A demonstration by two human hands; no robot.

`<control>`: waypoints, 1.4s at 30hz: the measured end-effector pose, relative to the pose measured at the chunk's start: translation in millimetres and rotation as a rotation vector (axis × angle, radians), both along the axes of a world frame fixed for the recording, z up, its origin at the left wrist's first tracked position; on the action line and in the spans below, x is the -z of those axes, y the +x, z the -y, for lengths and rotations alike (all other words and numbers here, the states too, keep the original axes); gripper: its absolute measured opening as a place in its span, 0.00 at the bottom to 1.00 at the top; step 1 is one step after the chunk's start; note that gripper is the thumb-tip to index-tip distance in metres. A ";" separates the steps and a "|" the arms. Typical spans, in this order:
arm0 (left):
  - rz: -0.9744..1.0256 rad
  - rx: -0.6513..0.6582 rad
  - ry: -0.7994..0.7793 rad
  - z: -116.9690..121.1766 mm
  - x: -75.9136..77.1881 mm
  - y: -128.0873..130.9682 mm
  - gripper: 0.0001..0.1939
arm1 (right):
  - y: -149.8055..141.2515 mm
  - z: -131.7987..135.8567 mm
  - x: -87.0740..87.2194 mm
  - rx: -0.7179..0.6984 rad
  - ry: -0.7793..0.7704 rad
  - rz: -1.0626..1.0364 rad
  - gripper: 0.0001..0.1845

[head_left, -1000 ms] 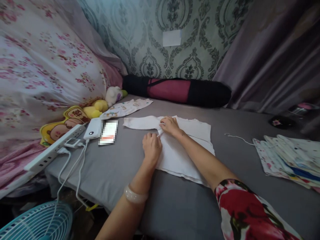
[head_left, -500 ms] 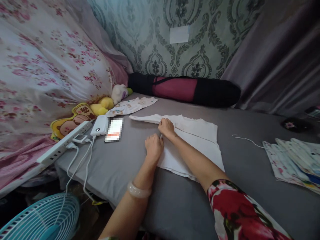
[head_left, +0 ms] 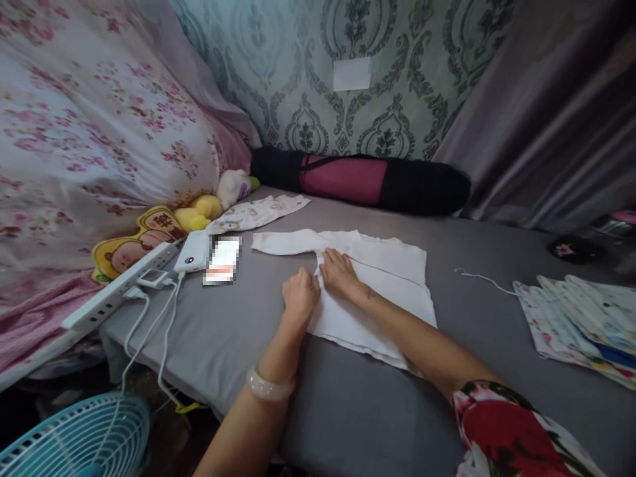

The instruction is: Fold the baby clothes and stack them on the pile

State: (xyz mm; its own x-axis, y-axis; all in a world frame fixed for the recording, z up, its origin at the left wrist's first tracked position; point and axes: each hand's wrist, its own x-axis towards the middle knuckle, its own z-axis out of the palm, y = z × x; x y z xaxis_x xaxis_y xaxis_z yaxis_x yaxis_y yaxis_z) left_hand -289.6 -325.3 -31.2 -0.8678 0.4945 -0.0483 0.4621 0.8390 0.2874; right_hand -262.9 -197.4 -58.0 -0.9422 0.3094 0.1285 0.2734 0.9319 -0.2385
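Note:
A small white long-sleeved shirt [head_left: 380, 285] lies on the grey bed sheet in front of me. One sleeve [head_left: 283, 242] stretches out to the left, and a strip of the cloth runs folded over across the upper body. At the shirt's left side edge, my left hand [head_left: 300, 293] is closed, its fingers pinching the cloth there. My right hand [head_left: 340, 273] rests on the shirt just below the sleeve's base, fingers stretched out and pressed on the fabric. The right forearm hides part of the lower hem.
Folded patterned clothes [head_left: 576, 324] lie to the right, with a white cord [head_left: 487, 275] beside them. On the left are a phone [head_left: 222, 262], a white power bank [head_left: 193, 252], a power strip [head_left: 122, 285] and plush toys [head_left: 199, 212]. A blue fan [head_left: 74, 437] stands below the bed edge.
My right hand has let go of the sleeve's base and now lies flatter, slightly lower on the shirt. The sleeve has spread wider and flatter. My left hand stays at the side edge.

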 end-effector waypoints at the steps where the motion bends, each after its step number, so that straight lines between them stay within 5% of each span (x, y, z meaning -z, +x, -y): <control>1: 0.000 -0.001 0.002 0.2 0.3 0.3 0.14 | 0.1 2.2 2.3 -0.002 0.001 0.016 0.26; 5: -0.004 0.009 -0.007 1.0 -1.3 2.3 0.15 | -3.3 -11.6 0.3 -0.048 -0.033 0.081 0.27; 10: -0.051 0.052 -0.028 0.8 -4.2 2.9 0.13 | -10.8 -51.6 -10.4 0.103 -0.052 -0.051 0.26; 14: -0.076 0.053 -0.029 0.2 -2.0 2.1 0.11 | -25.4 -75.1 -21.2 0.081 -0.386 -0.312 0.23; 18: -0.120 0.049 -0.017 0.6 -1.1 2.4 0.11 | -30.2 -102.7 -31.8 0.281 -0.640 -0.598 0.23; 22: -0.175 0.107 0.029 -0.3 -2.7 6.1 0.10 | -16.3 -120.9 -26.5 0.443 -0.377 -0.525 0.23; 27: -0.174 0.346 0.098 -5.8 1.3 14.2 0.08 | -6.0 -101.7 -6.2 0.209 -0.128 -0.069 0.27; 33: -0.060 0.418 0.018 -7.9 2.0 19.4 0.08 | -16.0 -88.4 5.7 0.208 -0.071 0.150 0.33; 39: -0.020 0.355 -0.027 -6.8 -4.9 22.6 0.08 | -24.2 -84.7 -18.0 0.211 -0.045 0.270 0.29; 42: 0.024 0.335 -0.038 -7.3 -6.1 24.3 0.10 | -39.7 -66.7 -37.6 0.179 0.050 0.135 0.22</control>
State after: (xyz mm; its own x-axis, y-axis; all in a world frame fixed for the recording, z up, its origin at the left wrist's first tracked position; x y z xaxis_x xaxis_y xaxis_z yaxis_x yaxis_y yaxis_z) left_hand -265.3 -318.0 -25.1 -0.6556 0.7497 -0.0904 0.7077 0.6518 0.2727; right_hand -302.5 -130.7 -20.5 -0.8827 0.4692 0.0244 0.4614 0.8755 -0.1437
